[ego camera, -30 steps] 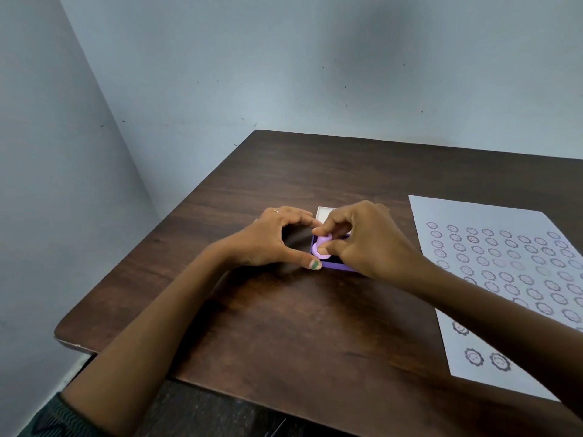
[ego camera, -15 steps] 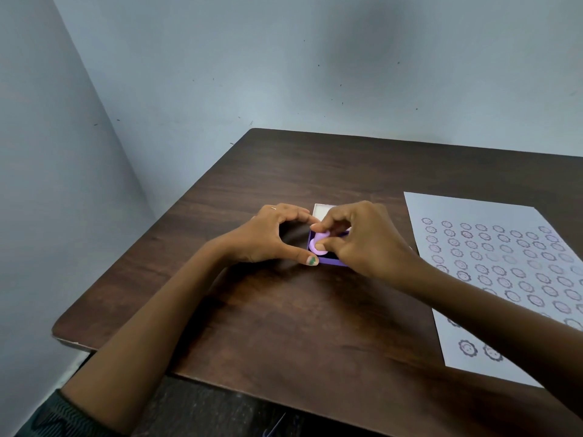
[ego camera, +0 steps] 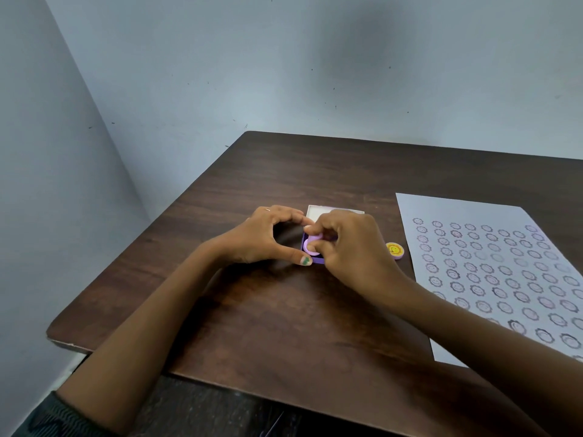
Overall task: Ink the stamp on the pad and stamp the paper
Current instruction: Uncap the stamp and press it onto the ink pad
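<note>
Stamp [ego camera: 313, 243], a small round lilac piece, sits down in the purple ink pad [ego camera: 318, 259] near the middle of the dark wooden worktop [ego camera: 284, 326], pinched at its rim by the right hand [ego camera: 350, 257], whose fingers [ego camera: 315, 230] are clenched around it from above with the thumb on its near side. The left hand [ego camera: 265, 238] lies beside the pad's left edge, its fingers [ego camera: 304, 219] and its thumb curled into an arch that touches the pad's left corners, the thumbnail showing green polish; it steadies the pad rather than enclosing it, and a thin ring shows on one finger. Behind the pad, touching its far edge, stands a white lid [ego camera: 315, 210], partly hidden by the right hand. Just right of that hand, on the bare wood, lies a small round yellow smiley-face cap [ego camera: 394, 249], close to the left edge of the paper [ego camera: 473, 212]. That white sheet lies flat at the right side of the worktop and is covered with rows of round, scalloped stamp prints [ego camera: 492, 279], some dark and some faint. Pale blue walls meet in a corner behind the worktop.
</note>
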Available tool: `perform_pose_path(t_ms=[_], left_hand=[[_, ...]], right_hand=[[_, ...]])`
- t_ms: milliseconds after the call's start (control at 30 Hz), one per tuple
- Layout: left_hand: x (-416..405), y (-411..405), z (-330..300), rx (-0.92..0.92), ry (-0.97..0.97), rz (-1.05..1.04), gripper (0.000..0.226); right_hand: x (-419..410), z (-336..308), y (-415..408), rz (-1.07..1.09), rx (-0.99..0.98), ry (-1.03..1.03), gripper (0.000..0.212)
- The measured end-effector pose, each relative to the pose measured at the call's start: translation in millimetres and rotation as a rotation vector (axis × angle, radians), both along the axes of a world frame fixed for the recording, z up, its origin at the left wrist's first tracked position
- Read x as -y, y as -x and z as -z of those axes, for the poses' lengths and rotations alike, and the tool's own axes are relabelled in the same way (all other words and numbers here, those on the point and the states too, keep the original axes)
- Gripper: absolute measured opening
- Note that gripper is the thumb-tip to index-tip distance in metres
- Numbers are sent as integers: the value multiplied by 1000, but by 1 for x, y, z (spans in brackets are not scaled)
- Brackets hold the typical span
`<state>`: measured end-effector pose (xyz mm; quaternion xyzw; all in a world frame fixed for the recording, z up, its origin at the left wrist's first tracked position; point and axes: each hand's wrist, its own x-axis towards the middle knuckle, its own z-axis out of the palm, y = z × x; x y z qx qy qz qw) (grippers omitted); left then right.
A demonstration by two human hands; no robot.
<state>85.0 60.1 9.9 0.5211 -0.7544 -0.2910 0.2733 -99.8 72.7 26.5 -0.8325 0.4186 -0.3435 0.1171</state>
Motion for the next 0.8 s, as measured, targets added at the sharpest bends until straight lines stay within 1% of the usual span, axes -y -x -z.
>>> perform_pose_path(t_ms=[100,200,300,400,467,500,533,567,633,667,733,800], left_hand=[[0,0,-1,6,-3,6,56],[0,-1,0,8,-5,-6,58],[-1,0,-1,16,-17,-8,60],[-1,0,-1,21,-14,-10,60],[-2,0,-2,21,-10,-3,59],[-2,0,-3,20,-9,0,58],[-3,1,-3,20,-10,2,58],[-2,0,-3,25,-9,0,59],[-2,0,-3,43,-9,-6,62],[-2,-1,-2,49,-12,-7,62],[-1,-1,-2,48,-20,-3,62],[0,-2,-2,42,-25,0,62]], right_hand=[[-5,3,1,-73,-86,90,16],[-1,3,2,-39,-21,44,15],[3,2,1,-37,-19,5,16],[7,-4,3,-42,24,-112,17],[13,-10,7,-38,99,-224,18],[15,-13,10,-17,177,-280,20],[17,-16,13,-1,312,-365,21],[17,-20,16,-12,504,-491,22],[19,-26,24,-84,924,-809,19],[20,-28,29,-120,1078,-952,17],[21,-32,40,-172,1252,-1154,18],[20,-34,48,-219,1343,-1265,19]])
